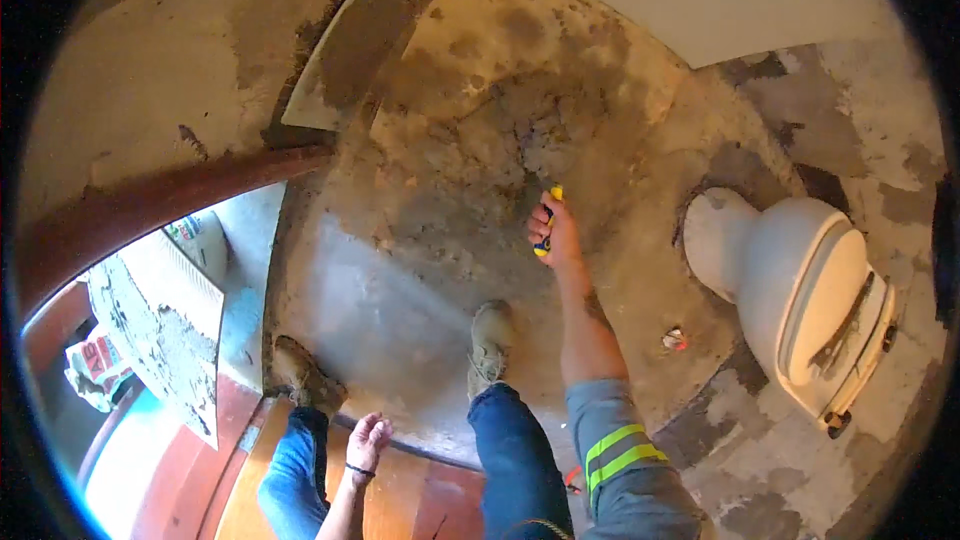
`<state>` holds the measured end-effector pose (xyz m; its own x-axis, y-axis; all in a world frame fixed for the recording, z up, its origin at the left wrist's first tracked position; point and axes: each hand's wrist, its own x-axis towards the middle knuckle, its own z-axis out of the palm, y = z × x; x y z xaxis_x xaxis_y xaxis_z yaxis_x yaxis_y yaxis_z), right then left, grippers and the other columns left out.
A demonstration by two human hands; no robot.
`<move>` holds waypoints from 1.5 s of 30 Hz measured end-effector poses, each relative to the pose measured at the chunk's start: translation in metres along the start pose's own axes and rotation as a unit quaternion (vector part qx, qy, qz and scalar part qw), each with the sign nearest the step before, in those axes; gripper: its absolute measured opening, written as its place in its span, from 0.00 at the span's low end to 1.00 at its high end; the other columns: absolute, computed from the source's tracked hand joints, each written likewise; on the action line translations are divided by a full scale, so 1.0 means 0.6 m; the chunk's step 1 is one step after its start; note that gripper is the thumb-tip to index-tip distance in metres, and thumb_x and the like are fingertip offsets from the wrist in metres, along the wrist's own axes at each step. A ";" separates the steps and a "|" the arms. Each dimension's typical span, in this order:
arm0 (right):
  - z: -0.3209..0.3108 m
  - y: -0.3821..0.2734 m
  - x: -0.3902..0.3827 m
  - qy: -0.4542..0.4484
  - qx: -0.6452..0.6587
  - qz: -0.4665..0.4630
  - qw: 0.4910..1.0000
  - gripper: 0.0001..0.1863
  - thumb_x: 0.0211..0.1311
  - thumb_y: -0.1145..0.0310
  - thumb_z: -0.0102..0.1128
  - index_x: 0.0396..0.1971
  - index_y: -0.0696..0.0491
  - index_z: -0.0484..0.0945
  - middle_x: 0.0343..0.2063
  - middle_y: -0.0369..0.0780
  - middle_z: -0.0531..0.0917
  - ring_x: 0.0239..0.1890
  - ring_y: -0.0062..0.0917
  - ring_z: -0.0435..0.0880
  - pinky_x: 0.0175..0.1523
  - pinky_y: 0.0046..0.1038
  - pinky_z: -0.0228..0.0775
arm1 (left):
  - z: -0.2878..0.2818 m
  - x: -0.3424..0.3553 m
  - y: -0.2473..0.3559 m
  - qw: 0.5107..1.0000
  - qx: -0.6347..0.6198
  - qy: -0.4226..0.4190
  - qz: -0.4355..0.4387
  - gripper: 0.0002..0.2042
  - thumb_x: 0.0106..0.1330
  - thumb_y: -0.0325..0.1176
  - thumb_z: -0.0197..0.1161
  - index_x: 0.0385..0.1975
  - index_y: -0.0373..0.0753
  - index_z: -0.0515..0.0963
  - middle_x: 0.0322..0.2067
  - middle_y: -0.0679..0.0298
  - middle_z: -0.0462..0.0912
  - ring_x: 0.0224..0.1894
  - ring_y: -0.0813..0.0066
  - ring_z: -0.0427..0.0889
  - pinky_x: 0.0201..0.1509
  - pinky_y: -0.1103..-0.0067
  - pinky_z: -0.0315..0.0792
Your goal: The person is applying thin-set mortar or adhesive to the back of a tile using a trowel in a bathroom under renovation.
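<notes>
My right hand (556,230) grips a yellow and dark-blue handled tool (555,192) over the rough, dark mortar patch (530,130) on the floor; the tool's working end is too indistinct to make out. Lower left of it, my left hand (369,440) hangs loosely above the doorway, fingers slightly bent, with nothing visible in it. My boots (491,340) stand on the smoother grey floor below the patch.
A white toilet (775,290) stands at the right. A board (335,50) lies near the upper left wall. At left, a door frame (170,190) borders a tile sheet (160,330) and bags (95,365). A small crumpled item (673,338) lies on the floor.
</notes>
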<state>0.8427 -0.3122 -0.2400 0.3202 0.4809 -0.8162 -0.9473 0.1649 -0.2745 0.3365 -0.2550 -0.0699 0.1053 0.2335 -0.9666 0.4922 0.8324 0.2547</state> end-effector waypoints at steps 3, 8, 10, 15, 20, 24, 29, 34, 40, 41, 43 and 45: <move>0.004 -0.019 -0.067 -0.029 -0.015 0.011 0.999 0.10 0.61 0.58 0.54 0.26 0.43 0.66 0.14 0.27 0.65 0.11 0.13 0.61 0.16 0.19 0.53 | 0.019 -0.040 0.032 1.000 -0.003 0.002 0.008 0.16 0.67 0.32 0.56 0.53 0.39 0.68 0.40 0.66 0.78 0.39 0.78 0.78 0.43 0.82 0.73; 0.093 -0.031 -0.232 -0.062 -0.061 0.013 0.996 0.09 0.63 0.61 0.54 0.26 0.44 0.66 0.15 0.27 0.65 0.11 0.12 0.61 0.14 0.19 0.54 | -0.049 -0.139 0.037 0.999 0.032 0.014 0.003 0.17 0.66 0.35 0.57 0.54 0.40 0.67 0.41 0.67 0.79 0.37 0.80 0.78 0.41 0.81 0.72; 0.152 -0.017 -0.310 -0.034 -0.151 -0.008 0.988 0.10 0.64 0.61 0.52 0.26 0.46 0.64 0.12 0.29 0.64 0.09 0.14 0.61 0.12 0.22 0.54 | -0.092 -0.177 0.035 0.998 0.043 0.054 -0.002 0.18 0.66 0.36 0.57 0.54 0.39 0.67 0.40 0.67 0.79 0.37 0.80 0.78 0.38 0.82 0.72; 0.282 -0.009 -0.562 -0.014 -0.336 0.017 0.942 0.13 0.65 0.60 0.50 0.23 0.47 0.63 0.10 0.31 0.63 0.07 0.16 0.62 0.12 0.21 0.56 | -0.149 -0.199 0.054 0.985 -0.163 -0.002 0.064 0.17 0.67 0.34 0.55 0.54 0.39 0.64 0.36 0.62 0.76 0.29 0.77 0.74 0.28 0.81 0.69; 0.472 0.104 -0.734 -0.112 -0.387 0.106 0.909 0.12 0.65 0.57 0.49 0.30 0.50 0.66 0.13 0.33 0.66 0.09 0.17 0.65 0.13 0.21 0.59 | -0.228 -0.235 0.122 0.946 -0.282 0.149 0.051 0.25 0.64 0.36 0.58 0.60 0.44 0.57 0.39 0.65 0.76 0.35 0.73 0.79 0.30 0.76 0.74; 0.636 0.207 -0.806 -0.212 -0.382 0.137 0.889 0.14 0.65 0.57 0.48 0.39 0.53 0.66 0.18 0.36 0.70 0.14 0.18 0.69 0.17 0.21 0.63 | -0.331 -0.232 0.117 0.891 -0.397 0.214 0.047 0.26 0.65 0.35 0.55 0.62 0.45 0.56 0.44 0.62 0.74 0.42 0.66 0.78 0.38 0.65 0.74; 0.800 0.388 -0.818 -0.195 -0.585 -0.114 0.779 0.11 0.65 0.66 0.51 0.41 0.56 0.65 0.19 0.34 0.72 0.20 0.17 0.74 0.23 0.19 0.66 | -0.443 -0.165 0.058 0.791 -0.579 0.193 0.040 0.09 0.67 0.41 0.47 0.40 0.47 0.69 0.39 0.65 0.75 0.46 0.59 0.75 0.45 0.58 0.69; 0.783 0.539 -0.481 -0.130 -0.824 -0.312 0.454 0.17 0.61 0.60 0.53 0.37 0.61 0.71 0.28 0.56 0.77 0.30 0.55 0.76 0.34 0.42 0.69 | -0.375 -0.097 0.176 0.777 -0.615 0.128 0.039 0.14 0.67 0.36 0.46 0.50 0.40 0.65 0.49 0.55 0.72 0.58 0.53 0.68 0.56 0.54 0.66; 0.783 0.617 -0.543 -0.109 -0.811 -0.304 0.489 0.17 0.59 0.62 0.56 0.41 0.58 0.68 0.28 0.55 0.78 0.34 0.56 0.75 0.37 0.46 0.67 | -0.383 -0.104 0.209 0.791 -0.611 0.044 0.000 0.28 0.67 0.31 0.46 0.66 0.42 0.46 0.59 0.54 0.60 0.65 0.53 0.58 0.60 0.52 0.58; 0.780 0.616 -0.553 -0.115 -0.802 -0.301 0.503 0.17 0.58 0.62 0.57 0.40 0.58 0.68 0.28 0.54 0.78 0.34 0.55 0.76 0.37 0.45 0.67 | -0.393 -0.102 0.221 0.793 -0.608 0.042 0.016 0.25 0.66 0.31 0.47 0.63 0.41 0.50 0.59 0.54 0.61 0.65 0.53 0.58 0.60 0.53 0.59; 0.750 0.614 -0.551 -0.112 -0.791 -0.303 0.519 0.17 0.57 0.63 0.58 0.40 0.58 0.69 0.29 0.54 0.78 0.34 0.54 0.76 0.37 0.44 0.67 | -0.400 -0.087 0.225 0.795 -0.604 0.032 0.042 0.18 0.66 0.31 0.50 0.53 0.40 0.58 0.56 0.54 0.63 0.64 0.54 0.60 0.59 0.54 0.60; 0.672 0.613 -0.547 -0.078 -0.807 -0.283 0.513 0.16 0.55 0.65 0.61 0.38 0.58 0.70 0.30 0.52 0.78 0.34 0.52 0.76 0.37 0.42 0.68 | -0.393 -0.080 0.208 0.762 -0.645 0.028 0.050 0.17 0.66 0.32 0.52 0.52 0.40 0.59 0.55 0.54 0.63 0.62 0.54 0.61 0.58 0.55 0.61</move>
<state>0.3904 -0.0620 0.1318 0.4215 0.8332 -0.3580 0.5682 -0.5503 -0.6118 0.1893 -0.0441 0.0148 0.0315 0.3197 -0.9470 -0.7784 0.6021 0.1774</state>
